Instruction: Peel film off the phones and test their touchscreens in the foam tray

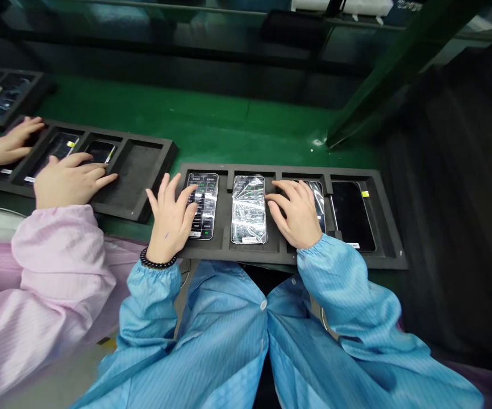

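Observation:
A dark foam tray (314,173) lies in front of me with phones in its several compartments. My left hand (170,217), open, has its fingers over the left edge of the leftmost phone (205,207), whose lit screen shows a grid of dark tiles. Beside it lies a film-covered phone (248,210), also lit, with a white label at its lower edge. My right hand (296,211) is open, its fingertips at that phone's right edge. Under this hand, a third phone (319,207) is partly hidden. At the right end sits a dark-screened phone (352,216) with a yellow tab.
On my left, a co-worker's two hands, one nearer hand (73,179) and one farther hand (13,142), rest over another foam tray (152,145) with phones. A further tray (5,116) stands at the back left. A green post (382,85) rises behind on the green table (229,122).

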Demonstrator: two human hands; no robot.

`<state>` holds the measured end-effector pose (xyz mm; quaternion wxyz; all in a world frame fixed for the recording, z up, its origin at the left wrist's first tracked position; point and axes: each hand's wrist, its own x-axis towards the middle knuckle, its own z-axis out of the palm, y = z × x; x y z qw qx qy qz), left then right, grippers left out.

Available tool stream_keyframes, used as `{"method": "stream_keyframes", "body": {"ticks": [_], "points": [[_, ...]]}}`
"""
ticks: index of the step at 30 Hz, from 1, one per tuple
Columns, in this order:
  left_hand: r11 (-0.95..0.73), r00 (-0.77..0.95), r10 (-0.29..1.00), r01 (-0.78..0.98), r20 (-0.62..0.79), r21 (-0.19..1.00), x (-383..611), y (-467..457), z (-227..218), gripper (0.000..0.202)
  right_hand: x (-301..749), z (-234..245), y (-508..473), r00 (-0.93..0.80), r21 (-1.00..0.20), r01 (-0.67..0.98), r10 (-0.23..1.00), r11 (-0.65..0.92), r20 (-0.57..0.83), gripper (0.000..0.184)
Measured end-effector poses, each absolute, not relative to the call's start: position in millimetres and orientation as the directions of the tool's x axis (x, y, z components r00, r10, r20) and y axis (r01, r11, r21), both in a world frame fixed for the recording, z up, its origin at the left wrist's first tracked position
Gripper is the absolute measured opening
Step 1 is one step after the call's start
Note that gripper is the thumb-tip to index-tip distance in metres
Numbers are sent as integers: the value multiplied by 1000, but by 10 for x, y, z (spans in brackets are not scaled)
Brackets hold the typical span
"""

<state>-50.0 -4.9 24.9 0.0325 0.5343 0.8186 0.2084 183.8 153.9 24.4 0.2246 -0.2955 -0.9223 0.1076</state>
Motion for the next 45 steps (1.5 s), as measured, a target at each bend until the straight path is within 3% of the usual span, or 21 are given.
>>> {"method": "stream_keyframes", "body": {"ticks": [10,18,30,33,37,40,45], "points": [[322,-419,885,866,203,383,-497,-139,254,53,1831,265,1524,-781,-273,477,546,835,304,33],[210,-284,934,927,217,310,-517,-140,250,53,1845,263,1518,-760,-280,453,531,846,376,37],[145,-225,954,925,199,352,-550,-103,200,52,1842,259,1507,-798,-265,418,491,869,350,36],[167,-285,919,908,273,385,-547,-114,205,52,1932,340,1532,-734,-293,440,528,849,428,35],[228,-429,821,851,376,474,-484,-253,214,52,2451,455,1567,-502,-386,611,716,691,486,38],[307,-572,739,757,357,577,-392,-468,186,50,3091,412,1526,-271,-368,779,802,508,533,42],[586,-818,576,405,-8,702,-328,-845,112,59,3777,193,1360,-83,-260,937,873,232,481,56]]}}
